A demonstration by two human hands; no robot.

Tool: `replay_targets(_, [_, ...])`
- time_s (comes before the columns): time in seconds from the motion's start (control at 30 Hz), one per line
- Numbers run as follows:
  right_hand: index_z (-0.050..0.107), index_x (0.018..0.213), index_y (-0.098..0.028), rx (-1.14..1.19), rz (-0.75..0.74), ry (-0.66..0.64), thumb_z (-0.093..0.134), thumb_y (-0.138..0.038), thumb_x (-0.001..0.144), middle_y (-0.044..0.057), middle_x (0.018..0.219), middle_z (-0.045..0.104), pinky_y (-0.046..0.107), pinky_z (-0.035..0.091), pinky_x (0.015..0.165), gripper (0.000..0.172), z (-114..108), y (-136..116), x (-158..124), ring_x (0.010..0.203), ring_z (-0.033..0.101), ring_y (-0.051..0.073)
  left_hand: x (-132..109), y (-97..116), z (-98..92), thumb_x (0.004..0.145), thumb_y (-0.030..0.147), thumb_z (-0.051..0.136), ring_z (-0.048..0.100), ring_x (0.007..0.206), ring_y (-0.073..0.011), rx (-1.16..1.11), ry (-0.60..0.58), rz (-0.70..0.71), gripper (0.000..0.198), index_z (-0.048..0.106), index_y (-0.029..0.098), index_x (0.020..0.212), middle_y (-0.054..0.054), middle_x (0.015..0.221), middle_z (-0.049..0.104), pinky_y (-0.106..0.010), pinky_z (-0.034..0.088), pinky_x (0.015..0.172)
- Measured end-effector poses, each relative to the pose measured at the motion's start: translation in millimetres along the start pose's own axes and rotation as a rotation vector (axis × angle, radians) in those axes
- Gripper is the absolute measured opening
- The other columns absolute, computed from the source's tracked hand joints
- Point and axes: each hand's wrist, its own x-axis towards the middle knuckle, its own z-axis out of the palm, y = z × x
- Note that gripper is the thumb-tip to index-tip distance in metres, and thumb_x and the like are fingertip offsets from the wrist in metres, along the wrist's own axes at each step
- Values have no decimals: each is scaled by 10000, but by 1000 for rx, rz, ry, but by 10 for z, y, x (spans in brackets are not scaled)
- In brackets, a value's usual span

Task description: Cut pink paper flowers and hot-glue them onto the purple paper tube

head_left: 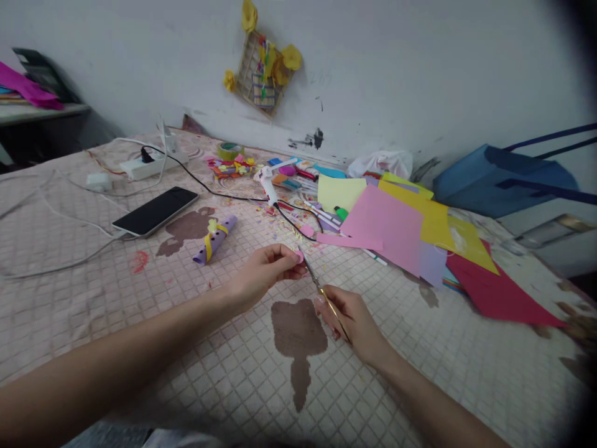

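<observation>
My left hand pinches a small piece of pink paper between thumb and fingers. My right hand grips a pair of slim gold-handled scissors, and their blade tips reach the edge of the pink piece. A purple paper roll with a yellow band lies to the left of my hands, out of reach of either. Sheets of pink, yellow and red card are spread out to the right, beyond the scissors.
A checked, stained cloth covers the work surface. Beyond it are a black smartphone, a power strip with cables, a white glue gun, paper scraps, a tape roll, a blue bag and a wall behind.
</observation>
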Motion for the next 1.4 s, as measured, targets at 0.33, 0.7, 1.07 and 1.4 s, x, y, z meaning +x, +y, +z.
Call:
replay_targets(0.33, [418,612,-181,-72,-26,16,425,-498,853,-44,535,371,213,250,441,398,-1,19,5,472,352,84,2,10,7,731,218,660,605,696,-108,-7,15,1,140,570,114,704,-30,726,650,-263,461,729])
replay_targets(0.7, [428,601,-178,-84,-40,32,439,-480,848,-44,529,363,218,247,449,390,-16,18,26,484,343,87,17,4,-3,724,226,664,604,695,-106,-14,44,2,136,586,115,722,-33,738,656,-260,461,727])
replay_targets(1.07, [493,653,-167,229,59,51,454,-515,831,-73,419,366,197,251,381,392,-37,53,73,368,320,64,16,-12,-25,737,259,656,601,708,-110,97,-7,16,176,547,121,721,-37,784,646,-273,469,734])
replay_targets(1.4, [579,727,-143,360,45,-60,612,-341,761,-64,504,422,170,291,394,204,-110,34,125,414,360,48,-56,-50,3,762,313,613,560,591,-82,474,-354,-153,200,570,117,755,-21,696,627,-218,454,587])
